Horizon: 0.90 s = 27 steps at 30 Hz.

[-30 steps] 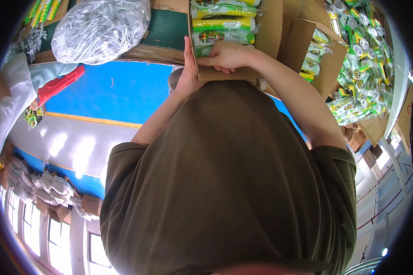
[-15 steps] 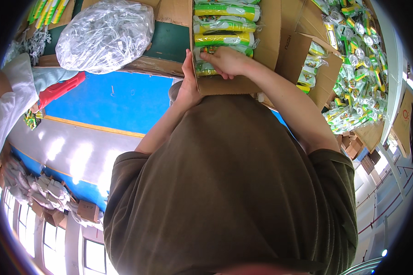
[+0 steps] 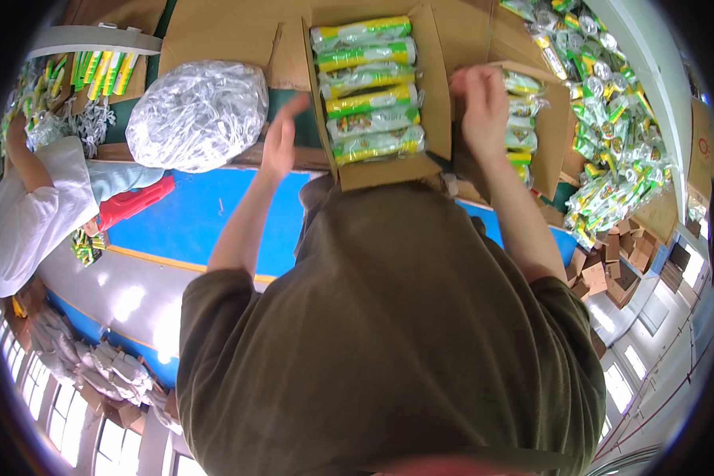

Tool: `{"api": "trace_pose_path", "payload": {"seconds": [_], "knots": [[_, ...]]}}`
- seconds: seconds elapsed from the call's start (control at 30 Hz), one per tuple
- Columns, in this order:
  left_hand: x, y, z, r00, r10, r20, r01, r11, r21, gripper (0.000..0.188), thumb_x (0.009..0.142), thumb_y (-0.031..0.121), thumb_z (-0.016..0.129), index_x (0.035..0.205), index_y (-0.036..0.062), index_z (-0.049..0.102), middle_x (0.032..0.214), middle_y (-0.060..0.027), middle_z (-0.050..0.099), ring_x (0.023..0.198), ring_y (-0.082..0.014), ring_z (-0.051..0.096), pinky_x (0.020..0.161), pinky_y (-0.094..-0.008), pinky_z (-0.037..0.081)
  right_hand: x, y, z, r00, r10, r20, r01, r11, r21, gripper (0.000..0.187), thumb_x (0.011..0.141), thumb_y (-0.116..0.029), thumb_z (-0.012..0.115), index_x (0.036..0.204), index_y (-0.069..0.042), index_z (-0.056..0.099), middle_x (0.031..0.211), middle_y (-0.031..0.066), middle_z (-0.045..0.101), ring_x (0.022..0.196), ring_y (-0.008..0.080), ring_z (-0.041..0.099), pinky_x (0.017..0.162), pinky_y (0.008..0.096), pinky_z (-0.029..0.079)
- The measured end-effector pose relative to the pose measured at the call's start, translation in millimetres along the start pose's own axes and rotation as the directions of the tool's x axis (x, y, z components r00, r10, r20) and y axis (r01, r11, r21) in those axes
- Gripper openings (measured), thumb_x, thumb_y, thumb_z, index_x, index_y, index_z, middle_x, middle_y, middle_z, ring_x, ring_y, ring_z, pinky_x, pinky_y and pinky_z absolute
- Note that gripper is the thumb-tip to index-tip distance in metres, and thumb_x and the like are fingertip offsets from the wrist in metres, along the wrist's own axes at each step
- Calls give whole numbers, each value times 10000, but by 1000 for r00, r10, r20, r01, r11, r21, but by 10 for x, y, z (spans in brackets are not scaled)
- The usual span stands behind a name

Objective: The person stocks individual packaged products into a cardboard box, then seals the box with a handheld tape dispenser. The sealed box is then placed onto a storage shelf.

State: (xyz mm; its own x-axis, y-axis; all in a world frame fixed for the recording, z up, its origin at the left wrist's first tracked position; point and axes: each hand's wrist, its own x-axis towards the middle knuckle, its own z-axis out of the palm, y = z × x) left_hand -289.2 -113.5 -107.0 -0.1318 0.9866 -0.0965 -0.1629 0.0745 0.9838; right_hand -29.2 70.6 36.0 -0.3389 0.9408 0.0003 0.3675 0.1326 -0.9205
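Observation:
An open cardboard box [image 3: 389, 170] sits straight ahead of me, filled with a row of yellow-green packets [image 3: 369, 99]. My left hand [image 3: 282, 143] hovers just left of the box's left wall, fingers spread and empty. My right hand [image 3: 480, 99] is raised at the near rim of a second open box [image 3: 551, 119] on the right, which also holds yellow-green packets [image 3: 523, 119]. Its fingers curl over the first packets there; whether they grip one is not clear. My torso in an olive shirt hides everything below the boxes.
A bulging clear plastic bag [image 3: 198, 115] lies left of the middle box on flattened cardboard. A person in a white top [image 3: 24, 214] works at the far left. Loose packets [image 3: 611, 119] are heaped at the right, with small cardboard boxes [image 3: 611, 270] below them. A blue mat [image 3: 190, 214] lies under my left arm.
Both hands were together at the near edge of the middle box. They have since parted: the left hand swung out to the left, the right hand across to the right-hand box.

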Motion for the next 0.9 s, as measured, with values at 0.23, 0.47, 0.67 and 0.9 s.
{"api": "trace_pose_path", "payload": {"seconds": [0.23,0.47,0.67,0.9], "knots": [[447,96,767,892,-28,-451,-151,922,-357,685,1007,555,277,1503,89,194,1495,-95,305,1358,-249,315,1139,-391,246,-464,435,-36,868,284,408,-394,893,218,768,931,-421,591,1475,14,269,1485,171,363,1374,265,349,1125,341,279],[334,136,930,816,9,-578,-184,952,-245,695,1008,569,259,1455,38,278,1455,-150,332,1357,-248,309,1155,-407,192,-249,289,-302,927,142,346,-265,903,337,513,1028,-337,393,1416,-1,398,1409,133,456,1343,219,376,1100,300,288],[1415,866,-615,966,-222,-131,231,972,53,737,988,614,250,1419,37,409,1462,-156,415,1340,-244,392,1121,-394,280,-1300,848,176,985,154,-76,-133,963,236,663,1033,-316,409,1525,-53,50,1560,142,205,1429,248,216,1156,352,192],[1742,673,-204,867,-392,309,204,843,497,753,950,435,553,1527,108,197,1514,-165,326,1379,-254,338,1130,-397,277,-930,1063,678,874,482,-69,-295,636,713,753,1024,-343,451,1527,-79,-44,1530,128,231,1408,218,220,1155,345,192]]}}
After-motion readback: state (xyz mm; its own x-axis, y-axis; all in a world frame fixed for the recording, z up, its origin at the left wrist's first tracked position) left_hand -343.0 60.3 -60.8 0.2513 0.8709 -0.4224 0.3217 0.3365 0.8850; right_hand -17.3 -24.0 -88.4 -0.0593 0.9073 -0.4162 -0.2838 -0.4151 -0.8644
